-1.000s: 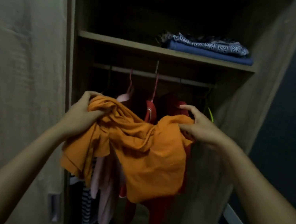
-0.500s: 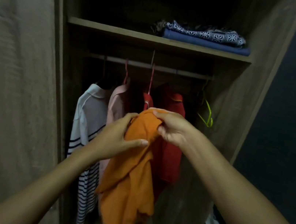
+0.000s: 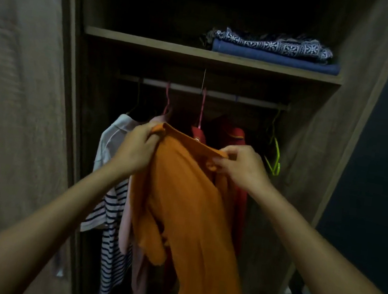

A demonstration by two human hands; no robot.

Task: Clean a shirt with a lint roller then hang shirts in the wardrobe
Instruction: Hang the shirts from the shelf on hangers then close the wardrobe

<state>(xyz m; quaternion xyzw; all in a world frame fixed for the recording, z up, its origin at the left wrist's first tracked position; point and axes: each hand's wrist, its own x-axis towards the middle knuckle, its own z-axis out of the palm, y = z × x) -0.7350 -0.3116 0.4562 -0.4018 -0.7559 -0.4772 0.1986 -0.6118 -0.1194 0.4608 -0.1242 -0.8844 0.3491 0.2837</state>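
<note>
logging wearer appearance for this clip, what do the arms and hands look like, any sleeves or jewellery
Both forearms are bare up to the frame edge, with no sleeve in view. The left hand and right hand wear no gloves, and no watch, ring or bracelet is visible in this dim, slightly blurred view.

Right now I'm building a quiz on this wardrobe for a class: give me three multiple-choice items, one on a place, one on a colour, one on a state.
1. Where is the folded cloth?
A. on the shelf above the rail
B. on the floor
C. on the rail

2. What colour is the empty hanger?
A. black
B. yellow-green
C. white

3. How is the orange shirt held?
A. on a hanger
B. by one hand
C. by both hands

Answers:
A, the cloth lies on the board above the rail.
B, it hangs bare at the right.
C, left hand and right hand grip its top edge.
</note>
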